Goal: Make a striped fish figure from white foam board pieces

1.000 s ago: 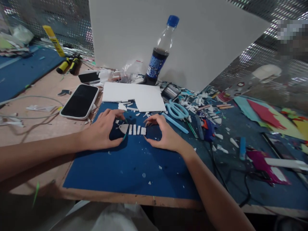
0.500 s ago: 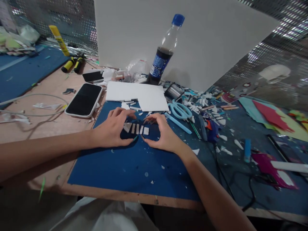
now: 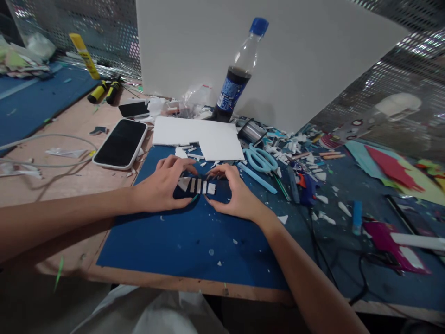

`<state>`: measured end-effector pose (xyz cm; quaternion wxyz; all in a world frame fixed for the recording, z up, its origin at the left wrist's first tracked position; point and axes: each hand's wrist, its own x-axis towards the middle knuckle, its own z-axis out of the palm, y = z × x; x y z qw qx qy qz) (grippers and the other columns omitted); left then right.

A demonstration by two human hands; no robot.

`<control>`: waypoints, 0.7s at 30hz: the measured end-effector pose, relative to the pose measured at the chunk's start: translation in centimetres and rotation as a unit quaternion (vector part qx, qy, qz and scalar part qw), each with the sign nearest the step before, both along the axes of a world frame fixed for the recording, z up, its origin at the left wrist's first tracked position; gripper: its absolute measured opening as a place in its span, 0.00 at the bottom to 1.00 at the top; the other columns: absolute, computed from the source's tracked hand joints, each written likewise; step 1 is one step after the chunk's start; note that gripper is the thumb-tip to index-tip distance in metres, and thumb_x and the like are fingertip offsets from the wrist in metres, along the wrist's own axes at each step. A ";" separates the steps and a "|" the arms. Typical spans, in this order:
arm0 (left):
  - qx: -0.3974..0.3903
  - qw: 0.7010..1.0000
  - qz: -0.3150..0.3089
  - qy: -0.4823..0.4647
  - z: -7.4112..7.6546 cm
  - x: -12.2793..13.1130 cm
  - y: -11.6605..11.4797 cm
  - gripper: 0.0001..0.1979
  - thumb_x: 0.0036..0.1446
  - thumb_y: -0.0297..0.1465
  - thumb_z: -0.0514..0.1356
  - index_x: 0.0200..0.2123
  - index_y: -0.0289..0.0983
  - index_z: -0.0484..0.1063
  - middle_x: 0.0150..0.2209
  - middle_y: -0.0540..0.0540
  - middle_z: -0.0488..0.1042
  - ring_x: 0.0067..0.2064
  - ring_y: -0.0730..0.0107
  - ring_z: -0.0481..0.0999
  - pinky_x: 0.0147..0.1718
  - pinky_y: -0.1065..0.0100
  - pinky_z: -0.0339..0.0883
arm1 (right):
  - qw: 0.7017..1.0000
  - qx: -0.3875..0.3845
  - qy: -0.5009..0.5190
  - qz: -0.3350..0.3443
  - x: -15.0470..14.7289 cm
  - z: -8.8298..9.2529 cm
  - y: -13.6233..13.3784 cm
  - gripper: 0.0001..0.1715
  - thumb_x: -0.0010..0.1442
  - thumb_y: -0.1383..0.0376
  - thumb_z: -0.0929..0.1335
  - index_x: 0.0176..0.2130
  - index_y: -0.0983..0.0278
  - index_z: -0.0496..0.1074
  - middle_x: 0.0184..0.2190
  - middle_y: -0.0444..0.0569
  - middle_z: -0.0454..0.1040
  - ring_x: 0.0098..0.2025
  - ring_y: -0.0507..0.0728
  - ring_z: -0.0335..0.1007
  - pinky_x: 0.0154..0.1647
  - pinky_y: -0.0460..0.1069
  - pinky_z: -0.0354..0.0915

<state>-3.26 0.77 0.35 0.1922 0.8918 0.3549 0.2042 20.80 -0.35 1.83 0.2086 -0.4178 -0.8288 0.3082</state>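
Observation:
A short row of small white pieces, perhaps foam or card, lies on the blue mat (image 3: 187,246). At its left end is a wedge-shaped piece (image 3: 184,184), followed by narrow strips (image 3: 199,186), and a squarer piece (image 3: 211,189) ends it on the right. My left hand (image 3: 165,183) curves around the left part, thumb on the near side and fingers on the far side. Mirroring it, my right hand (image 3: 238,197) arches around the right end. Both hands have thumb and fingers apart, tips close to the middle strips; whether they touch them I cannot tell.
Behind the hands lies a notched white sheet (image 3: 215,138), with a cola bottle (image 3: 232,88) beyond. Blue scissors (image 3: 260,159), a wire spool (image 3: 252,131), and a glue gun (image 3: 306,190) sit rightward among scraps. A phone (image 3: 121,144) rests at left.
The narrow strip beside the squarer piece seems slightly straighter. My hands hold almost the same position, and the view has shifted a little.

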 end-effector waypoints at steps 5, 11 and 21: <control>0.000 1.000 -0.002 0.005 0.1 -0.1 0.0 0.31 0.57 0.40 0.58 0.59 0.39 0.48 0.53 0.39 0.66 0.55 0.47 0.61 0.51 0.48 0.57 | 1.000 -0.008 -0.006 0.001 0.0 0.1 0.0 0.26 0.55 0.61 0.68 0.51 0.56 0.56 0.48 0.52 0.61 0.53 0.61 0.59 0.53 0.60 0.63; 0.000 1.000 0.001 0.002 0.0 -0.1 0.1 0.32 0.56 0.41 0.58 0.59 0.38 0.48 0.53 0.38 0.67 0.54 0.46 0.61 0.50 0.48 0.57 | 1.000 -0.013 -0.008 0.000 0.0 0.2 -0.1 0.27 0.55 0.62 0.68 0.51 0.55 0.56 0.49 0.52 0.61 0.53 0.61 0.60 0.55 0.61 0.63; -0.004 1.000 -0.001 0.005 -0.1 -0.1 0.1 0.31 0.57 0.40 0.57 0.59 0.38 0.48 0.54 0.38 0.67 0.54 0.47 0.60 0.50 0.49 0.56 | 1.000 -0.002 -0.012 0.000 0.1 0.0 -0.1 0.27 0.55 0.62 0.68 0.52 0.56 0.56 0.49 0.52 0.61 0.54 0.61 0.58 0.54 0.59 0.63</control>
